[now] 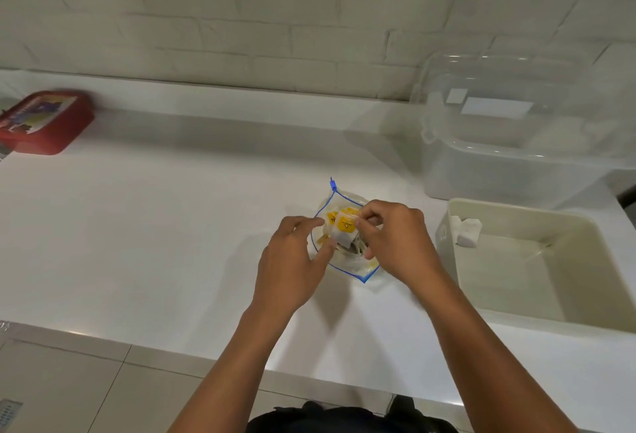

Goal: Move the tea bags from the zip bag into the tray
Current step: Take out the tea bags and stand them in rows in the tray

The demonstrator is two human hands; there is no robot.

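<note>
You're mid-pick — your right hand [389, 236] pinches yellow-tagged tea bags [344, 226] at the zip bag [361, 269] mouth, your left hand [292, 253] spread, steadying it — next, lift them clear toward the beige tray [537, 315]

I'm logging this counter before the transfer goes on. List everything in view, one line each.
zip bag: one, clear with blue zip edge, open on the counter centre.
tea bags: several, exact count unclear, white with yellow tags, at the bag's mouth.
tray: one, cream, right of the bag; white tea bag at its far left corner.
clear bin: one, lidded, behind the tray.
red box: one, far left.
counter: one, white.
left hand: on the bag's left edge.
right hand: pinching tea bags.
</note>
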